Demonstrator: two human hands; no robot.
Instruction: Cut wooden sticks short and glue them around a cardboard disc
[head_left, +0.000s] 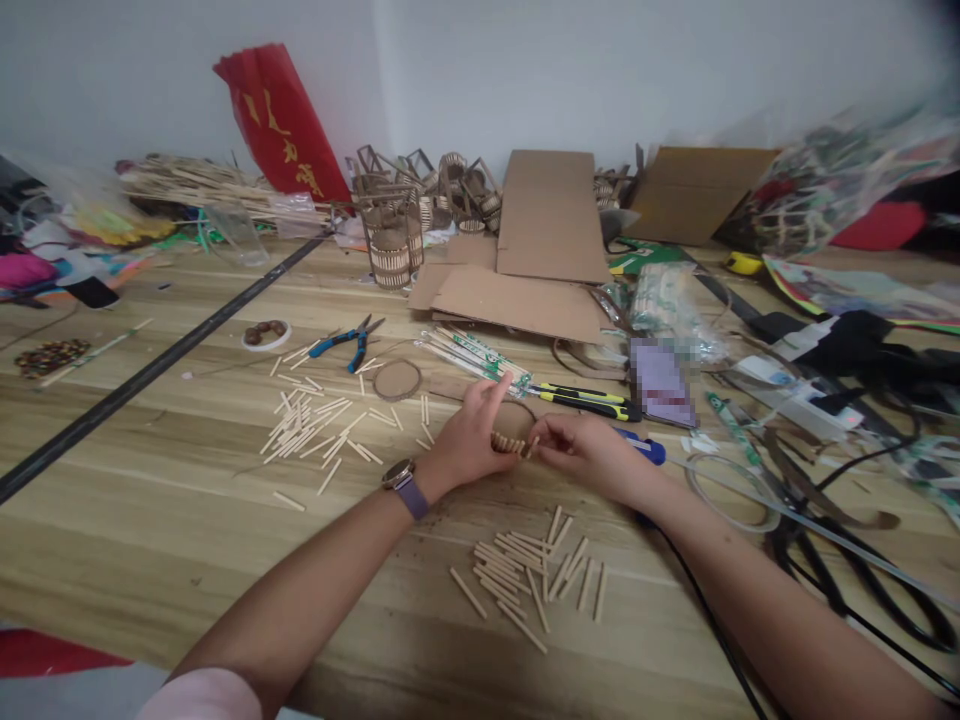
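Note:
My left hand (471, 432) and my right hand (585, 450) meet over the wooden table (150, 520). Between them they pinch a small row of short wooden sticks (511, 444) set on a thin ring. The left thumb and fingers press the row from the left, with the index finger raised. From the other side the right fingertips grip its end. A watch (403, 478) sits on my left wrist. A pile of loose short sticks (529, 578) lies just in front of my hands. Another scatter of sticks (315, 425) lies to the left.
Blue-handled pliers (349, 342), a thin ring (397, 380), packed chopsticks (472, 358) and a yellow-black utility knife (585, 400) lie behind my hands. Cardboard sheets (540, 250) and small woven stick baskets (394, 250) stand at the back. Cables and black straps (825, 500) crowd the right side.

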